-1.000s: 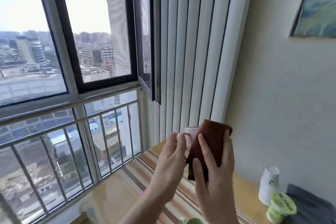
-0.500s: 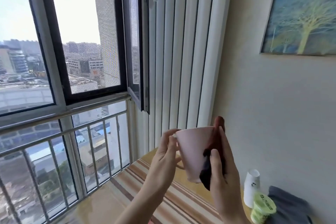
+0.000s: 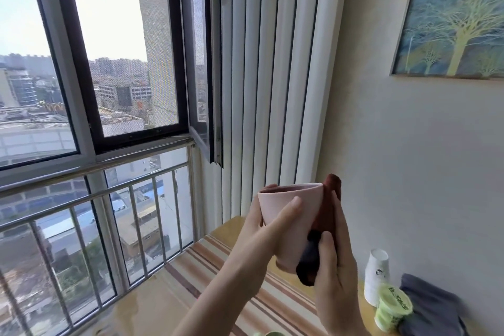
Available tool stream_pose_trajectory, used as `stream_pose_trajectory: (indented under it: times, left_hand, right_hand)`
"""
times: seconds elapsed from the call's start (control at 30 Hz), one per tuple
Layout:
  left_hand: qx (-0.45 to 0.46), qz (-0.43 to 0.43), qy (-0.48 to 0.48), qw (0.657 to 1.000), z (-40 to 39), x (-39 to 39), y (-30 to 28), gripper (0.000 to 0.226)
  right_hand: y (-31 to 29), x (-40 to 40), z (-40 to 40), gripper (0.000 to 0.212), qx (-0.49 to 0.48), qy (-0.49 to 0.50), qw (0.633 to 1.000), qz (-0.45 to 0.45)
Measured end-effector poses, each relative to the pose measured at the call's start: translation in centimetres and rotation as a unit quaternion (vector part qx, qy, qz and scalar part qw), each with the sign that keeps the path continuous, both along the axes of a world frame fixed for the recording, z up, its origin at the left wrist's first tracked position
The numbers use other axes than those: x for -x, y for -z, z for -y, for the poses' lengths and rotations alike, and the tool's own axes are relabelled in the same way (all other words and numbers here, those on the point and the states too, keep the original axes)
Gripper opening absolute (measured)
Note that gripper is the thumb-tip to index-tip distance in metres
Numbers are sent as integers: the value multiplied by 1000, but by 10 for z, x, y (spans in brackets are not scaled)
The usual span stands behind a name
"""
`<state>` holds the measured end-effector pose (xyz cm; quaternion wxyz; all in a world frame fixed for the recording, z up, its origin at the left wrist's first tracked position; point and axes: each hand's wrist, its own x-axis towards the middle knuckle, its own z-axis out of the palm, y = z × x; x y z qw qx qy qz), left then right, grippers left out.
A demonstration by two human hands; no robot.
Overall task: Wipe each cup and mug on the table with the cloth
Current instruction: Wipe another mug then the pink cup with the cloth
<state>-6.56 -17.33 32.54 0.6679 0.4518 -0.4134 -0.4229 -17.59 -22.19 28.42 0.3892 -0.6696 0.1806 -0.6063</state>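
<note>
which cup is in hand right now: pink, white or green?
The pink cup. The left hand grips it in the air, with the cloth against it; the white cups and green cup stand untouched on the table.

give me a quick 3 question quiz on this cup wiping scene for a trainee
1. True or false: the pink cup stands on the table.
2. Which hand presses the dark red cloth against the cup? A) left hand B) right hand
3. Fill in: beside the green tub by the wall stands a stack of white paper ____.

Key: 1. false, both hands hold it up above the table. 2. B. 3. cups.
</note>
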Motion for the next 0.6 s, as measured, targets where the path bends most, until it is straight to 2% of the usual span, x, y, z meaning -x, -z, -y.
stream_pose_trajectory:
  times: [0.07,0.17,0.23,0.33,0.37,0.47,0.53,0.6]
  left_hand:
    - [4,20,15,1000,-2,-4,-3,74]
    - [-17,120,-29,992,-1,-11,-3,113]
    - [-34,154,-42,987,-1,-11,-1,103]
    - [-30,76,6,997,-8,-8,-3,68]
    - [-22,49,15,998,-10,-7,-6,63]
    - [3,36,-12,999,-6,-9,-6,67]
    - [8,13,-34,999,-5,-9,-8,71]
    - [17,-12,-37,999,-3,-10,-4,89]
  right_hand:
    - [-1,-1,-1,54,3,19,1000,8]
    - [-4,-2,-7,56,22,64,998,-7]
    - [-5,-4,-9,58,53,83,995,-35]
    - [-7,-7,-11,61,109,100,986,-75]
    - [-7,-7,-12,60,130,103,983,-84]
    - [-5,-10,-15,61,174,104,973,-109]
    - [-9,-11,-17,61,118,73,986,-89]
    - [-11,-11,-14,58,41,27,998,-35]
